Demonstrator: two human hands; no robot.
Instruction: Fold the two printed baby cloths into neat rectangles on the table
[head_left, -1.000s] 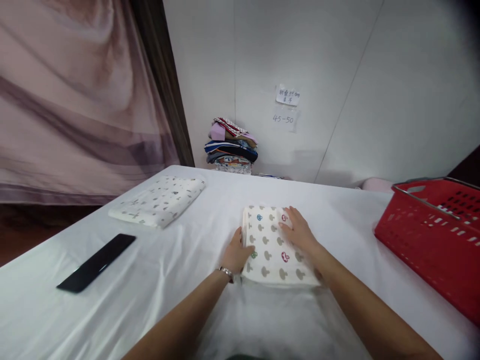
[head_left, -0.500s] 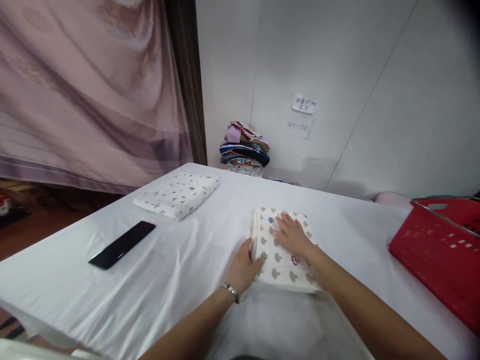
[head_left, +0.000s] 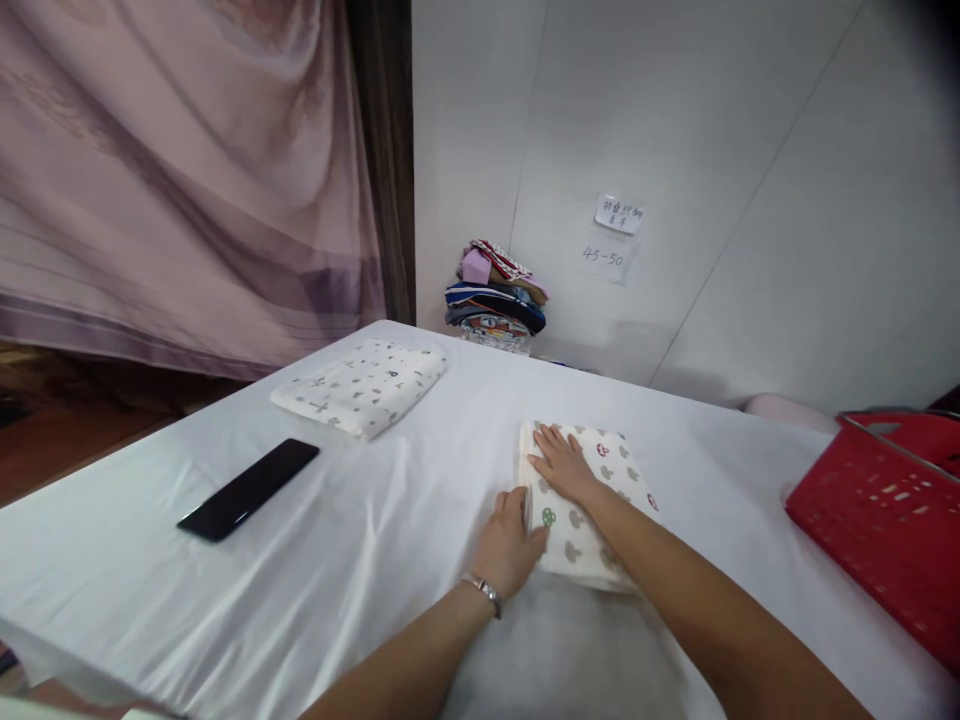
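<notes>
A folded white cloth point(head_left: 626, 520) printed with grey mushroom shapes and a few red and green ones lies on the white-covered table. My right hand point(head_left: 564, 465) is spread flat on its upper left part, palm down, pressing on the top layer. Beside the cloth's left edge is my left hand point(head_left: 506, 545), with a silver bracelet at the wrist. Its fingers touch that edge and its thumb is apart from them, near the front left corner. The underside of the cloth is hidden.
A second folded white cloth point(head_left: 364, 388) with small dark prints lies at the back left. In front of it is a black phone point(head_left: 249, 490). A red plastic basket point(head_left: 885, 520) stands on the right. Behind the table are stacked folded fabrics point(head_left: 496, 295) and a pink curtain point(head_left: 180, 180).
My right hand has slid left across the cloth to its upper left edge, uncovering red prints on the right. My left hand stays at the left edge. The view has shifted slightly.
</notes>
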